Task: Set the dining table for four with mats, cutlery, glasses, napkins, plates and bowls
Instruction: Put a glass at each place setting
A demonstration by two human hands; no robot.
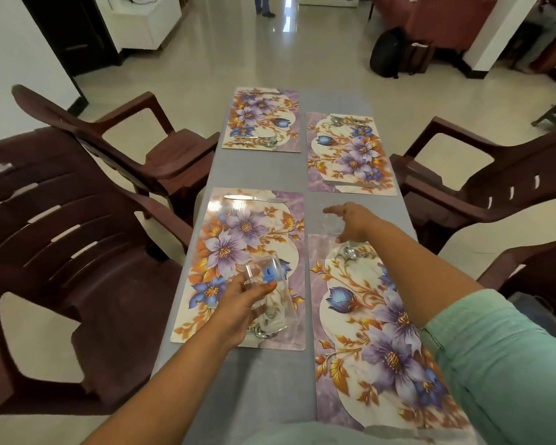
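Grey table [260, 175]: four floral mats with cutlery. Left hand [238, 303] grips stacked clear glasses [267, 297], tilted above near-left mat [238, 252]. Right hand [350, 223] grips one glass [331, 224] just beyond near-right mat [366, 332].

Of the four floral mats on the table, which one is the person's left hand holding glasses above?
The near-left mat: the left hand holds clear glasses over it. The right hand reaches past the near-right mat; nothing hangs over the two far mats.

Four mats [252, 268] on table [260, 380]
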